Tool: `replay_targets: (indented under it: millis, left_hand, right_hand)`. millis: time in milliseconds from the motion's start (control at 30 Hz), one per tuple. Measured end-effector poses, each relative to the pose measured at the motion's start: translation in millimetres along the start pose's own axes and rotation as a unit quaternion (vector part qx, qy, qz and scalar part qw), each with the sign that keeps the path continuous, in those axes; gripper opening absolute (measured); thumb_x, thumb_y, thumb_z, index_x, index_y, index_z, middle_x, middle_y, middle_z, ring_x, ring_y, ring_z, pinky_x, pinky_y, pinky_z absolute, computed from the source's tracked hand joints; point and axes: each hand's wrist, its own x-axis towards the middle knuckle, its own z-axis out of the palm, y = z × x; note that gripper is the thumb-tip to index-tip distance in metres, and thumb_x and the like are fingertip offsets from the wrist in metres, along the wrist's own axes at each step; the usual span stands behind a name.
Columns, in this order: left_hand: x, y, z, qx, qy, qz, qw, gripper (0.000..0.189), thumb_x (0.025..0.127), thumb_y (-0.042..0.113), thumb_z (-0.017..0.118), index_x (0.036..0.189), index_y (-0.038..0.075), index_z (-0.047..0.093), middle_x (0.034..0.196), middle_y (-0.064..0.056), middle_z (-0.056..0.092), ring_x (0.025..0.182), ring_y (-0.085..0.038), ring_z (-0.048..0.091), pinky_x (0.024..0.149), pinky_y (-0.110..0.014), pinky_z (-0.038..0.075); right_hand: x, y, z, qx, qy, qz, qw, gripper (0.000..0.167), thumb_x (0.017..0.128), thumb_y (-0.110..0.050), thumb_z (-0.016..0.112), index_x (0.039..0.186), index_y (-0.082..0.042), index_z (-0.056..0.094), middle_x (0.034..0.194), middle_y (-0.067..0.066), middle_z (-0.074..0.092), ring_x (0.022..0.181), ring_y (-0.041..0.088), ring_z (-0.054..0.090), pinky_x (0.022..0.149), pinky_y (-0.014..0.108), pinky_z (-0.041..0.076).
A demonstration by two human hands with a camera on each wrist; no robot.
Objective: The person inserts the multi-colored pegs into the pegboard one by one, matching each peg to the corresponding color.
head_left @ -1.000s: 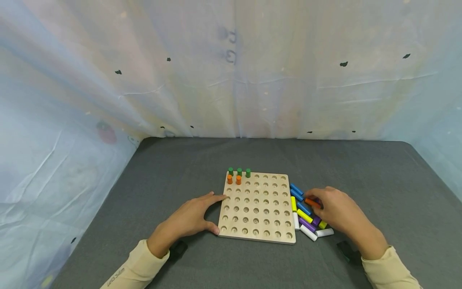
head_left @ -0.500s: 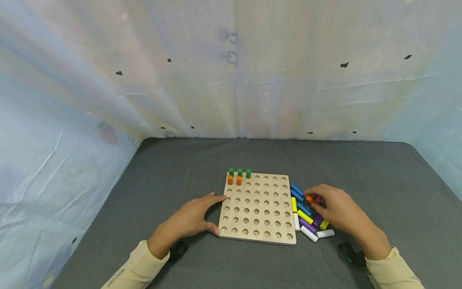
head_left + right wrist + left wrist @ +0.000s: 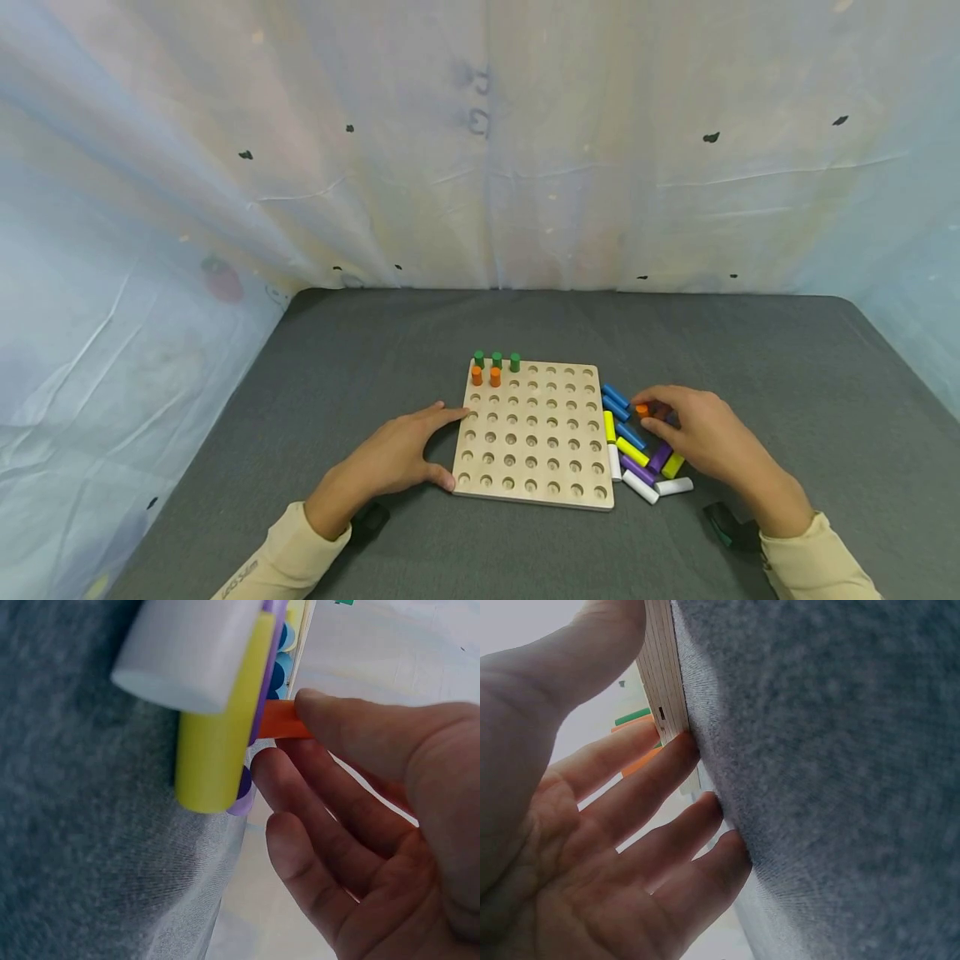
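Observation:
In the head view, a wooden pegboard [image 3: 540,433] with rows of round holes lies on the table. Three green pegs [image 3: 497,359] stand in its far row, and two orange pegs [image 3: 495,377] stand in the row before them. My left hand [image 3: 397,450] rests against the board's left edge, thumb near the front corner, fingers extended. Beside the right edge, my right hand [image 3: 705,429] pinches an orange peg [image 3: 281,720] between thumb and fingers, over the loose pegs. Only one end of this peg [image 3: 642,410] shows in the head view.
Loose blue pegs [image 3: 615,407], yellow pegs [image 3: 633,451], purple pegs [image 3: 639,471] and white pegs [image 3: 641,487] lie heaped along the board's right side. The table has a grey cloth [image 3: 375,333]. A pale sheet [image 3: 570,167] hangs behind it and at the sides.
The orange peg in my right hand has turned from lying sideways to showing mostly its end. The right hand has shifted slightly; the left hand and the board stay in place.

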Motion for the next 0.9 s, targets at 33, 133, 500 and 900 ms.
replay_targets:
  millis: [33, 133, 500, 900]
  left_hand:
    - [0.0, 0.0, 0.0, 0.0, 0.0, 0.0, 1.0, 0.092, 0.065, 0.042, 0.089, 0.148, 0.033, 0.048, 0.157, -0.014, 0.041, 0.142, -0.034, 0.044, 0.106, -0.056, 0.043]
    - [0.1, 0.4, -0.5, 0.0, 0.002, 0.0, 1.0, 0.092, 0.065, 0.041, 0.089, 0.148, 0.033, 0.049, 0.157, -0.014, 0.041, 0.145, -0.033, 0.041, 0.108, -0.057, 0.042]
    - [-1.4, 1.1, -1.0, 0.0, 0.002, -0.004, 1.0, 0.092, 0.065, 0.04, 0.089, 0.148, 0.032, 0.049, 0.157, -0.013, 0.042, 0.145, -0.033, 0.04, 0.109, -0.058, 0.04]
    - [-2.8, 1.7, -2.5, -0.005, 0.002, -0.002, 1.0, 0.092, 0.067, 0.04, 0.089, 0.148, 0.032, 0.048, 0.157, -0.013, 0.041, 0.146, -0.032, 0.039, 0.109, -0.057, 0.041]
  right_hand:
    - [0.1, 0.1, -0.1, -0.001, 0.0, 0.001, 1.0, 0.024, 0.089, -0.016, 0.075, 0.113, -0.013, 0.073, 0.093, -0.006, 0.071, 0.081, 0.007, 0.062, 0.067, 0.032, 0.048]
    - [0.5, -0.3, -0.8, -0.003, 0.002, 0.003, 1.0, 0.024, 0.089, -0.017, 0.075, 0.113, -0.013, 0.073, 0.093, -0.005, 0.072, 0.082, 0.008, 0.063, 0.068, 0.033, 0.05]
    - [0.0, -0.2, -3.2, 0.003, 0.004, 0.01, 0.9999, 0.022, 0.09, -0.02, 0.074, 0.111, -0.014, 0.073, 0.094, -0.005, 0.073, 0.083, 0.012, 0.066, 0.071, 0.04, 0.055]
    - [27.2, -34.5, -9.8, 0.021, 0.039, -0.053, 0.9976, 0.022, 0.091, -0.023, 0.074, 0.112, -0.015, 0.072, 0.093, -0.005, 0.074, 0.081, 0.011, 0.067, 0.061, 0.026, 0.046]
